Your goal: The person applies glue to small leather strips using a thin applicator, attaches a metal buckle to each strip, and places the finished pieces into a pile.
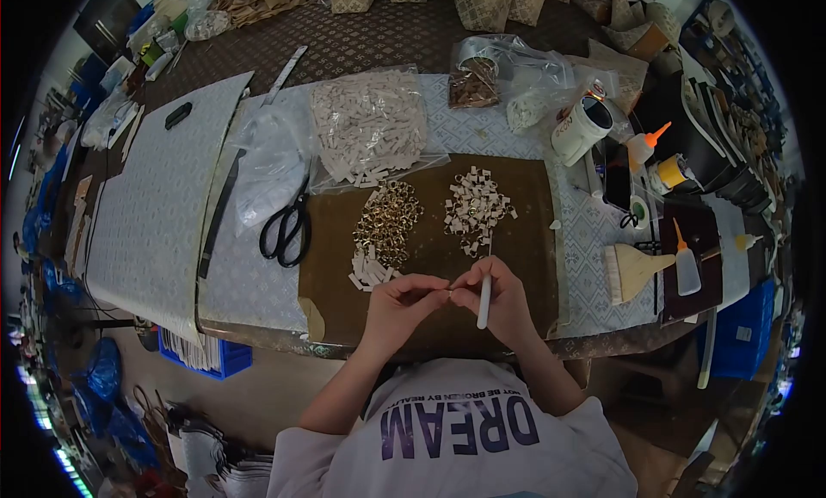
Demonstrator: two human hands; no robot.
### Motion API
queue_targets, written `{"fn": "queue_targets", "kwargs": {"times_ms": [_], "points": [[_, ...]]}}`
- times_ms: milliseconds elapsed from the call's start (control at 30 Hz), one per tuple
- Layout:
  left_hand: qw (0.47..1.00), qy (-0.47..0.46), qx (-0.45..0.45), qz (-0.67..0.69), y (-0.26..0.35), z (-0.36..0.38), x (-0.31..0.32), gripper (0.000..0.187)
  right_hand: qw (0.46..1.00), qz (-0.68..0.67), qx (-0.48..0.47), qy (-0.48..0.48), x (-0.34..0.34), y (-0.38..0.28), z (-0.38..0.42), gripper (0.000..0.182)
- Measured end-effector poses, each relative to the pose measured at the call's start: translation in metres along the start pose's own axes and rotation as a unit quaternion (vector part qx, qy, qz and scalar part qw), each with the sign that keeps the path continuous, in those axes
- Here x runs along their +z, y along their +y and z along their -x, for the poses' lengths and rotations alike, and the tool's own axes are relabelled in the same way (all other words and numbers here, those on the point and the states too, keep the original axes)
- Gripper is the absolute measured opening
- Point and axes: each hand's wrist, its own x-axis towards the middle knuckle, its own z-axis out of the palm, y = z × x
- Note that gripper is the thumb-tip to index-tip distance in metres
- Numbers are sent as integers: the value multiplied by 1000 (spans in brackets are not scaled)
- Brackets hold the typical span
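Note:
My left hand (408,303) and my right hand (501,305) meet fingertip to fingertip above the front of a brown mat (516,274). Both pinch at one tiny piece, mostly hidden by the fingers. A slim white-handled tool (484,302) is also held in my right hand, its thin end pointing away from me. Beyond the hands lie a heap of gold-coloured metal rings (391,218) and some loose white tabs (370,271). To their right is a pile of white tabs with metal rings on them (475,205).
A plastic bag of white tabs (366,123) lies behind the mat. Black scissors (286,231) rest at left, near a clear bag (274,158). On the right are a wide brush (635,272), a glue bottle (686,267), a white can (578,132) and a phone (617,184).

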Motion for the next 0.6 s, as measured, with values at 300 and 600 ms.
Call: {"fn": "queue_targets", "kwargs": {"times_ms": [300, 600], "points": [[992, -39, -52, 111, -9, -5, -6, 18, 1000, -20, 13, -1, 0, 4, -2, 22], [988, -7, -77, 132, -11, -12, -8, 17, 993, -24, -102, 59, -26, 4, -1, 43]]}}
